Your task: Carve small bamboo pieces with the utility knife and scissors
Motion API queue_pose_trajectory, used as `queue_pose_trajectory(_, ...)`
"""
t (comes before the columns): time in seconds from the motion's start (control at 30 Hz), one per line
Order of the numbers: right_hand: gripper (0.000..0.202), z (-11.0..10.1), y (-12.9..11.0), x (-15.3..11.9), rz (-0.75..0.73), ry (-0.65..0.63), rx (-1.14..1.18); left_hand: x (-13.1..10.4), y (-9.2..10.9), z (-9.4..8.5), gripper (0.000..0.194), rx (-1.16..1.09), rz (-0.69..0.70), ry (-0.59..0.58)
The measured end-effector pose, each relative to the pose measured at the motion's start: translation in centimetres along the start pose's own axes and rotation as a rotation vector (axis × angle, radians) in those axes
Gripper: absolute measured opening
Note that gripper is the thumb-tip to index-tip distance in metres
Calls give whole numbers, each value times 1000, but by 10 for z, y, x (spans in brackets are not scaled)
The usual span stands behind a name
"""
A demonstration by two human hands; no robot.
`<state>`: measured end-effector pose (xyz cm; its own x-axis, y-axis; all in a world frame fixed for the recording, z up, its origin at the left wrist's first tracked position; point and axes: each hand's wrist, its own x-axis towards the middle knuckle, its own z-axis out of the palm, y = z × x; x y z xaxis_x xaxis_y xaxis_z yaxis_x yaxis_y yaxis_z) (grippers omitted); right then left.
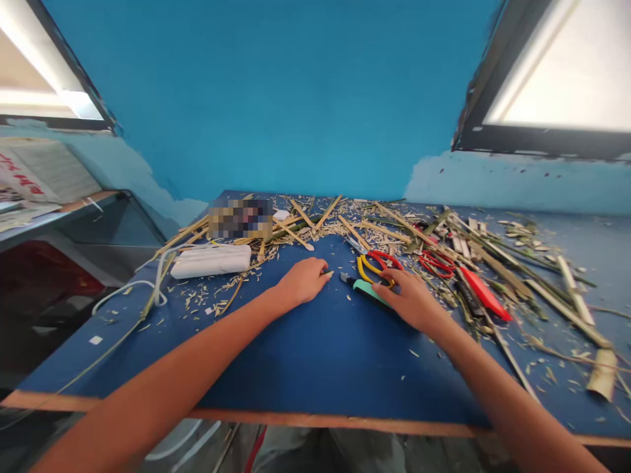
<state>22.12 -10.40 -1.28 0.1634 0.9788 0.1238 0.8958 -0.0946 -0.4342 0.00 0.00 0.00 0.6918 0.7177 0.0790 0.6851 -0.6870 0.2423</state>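
Note:
My left hand (pixel 304 280) is closed in a pinch around a small piece near the middle of the blue table; only a pale tip of it shows. To its right, my right hand (pixel 407 295) has its fingers at the yellow handle of scissors (pixel 379 261) with red and yellow handles. Beneath that hand lies a mint-green and black utility knife (pixel 371 289), its blade end pointing left. Whether the fingers grip the scissors or the knife is unclear.
A white power strip (pixel 211 261) with a cable lies at the left. Bamboo strips and shavings (pixel 389 230) spread along the back. At the right are a red-handled tool (pixel 486 294), red scissors (pixel 437 263) and a bamboo piece (pixel 602 374).

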Motion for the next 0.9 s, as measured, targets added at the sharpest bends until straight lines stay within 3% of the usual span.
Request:
queue_pose_trajectory(0.17,43,-3,4,27,35,-3,-95,-2,-1,1,31,188,105,4)
queue_pose_trajectory(0.27,49,-3,6,38,71,-14,-172,-2,-3,1,24,147,77,12)
queue_pose_trajectory(0.33,52,-3,6,43,65,-26,-186,-3,-5,0,22,9,26,63)
queue_pose_trajectory(0.43,52,-4,6,50,44,-30,-189,-4,-4,-2,22,-377,-112,117)
queue_pose_trajectory(0.57,44,-6,6,54,42,-44,-184,-5,2,-6,13,-1011,-278,43)
queue_pose_trajectory(0.63,42,-6,5,54,43,-47,-185,-6,5,-8,7,-1204,-325,31)
queue_pose_trajectory(0.77,38,-7,6,53,45,-49,-194,-9,6,-9,7,-1358,-357,80)
queue_pose_trajectory(0.9,35,-7,0,51,51,-23,-203,-10,0,-5,16,-1304,-304,188)
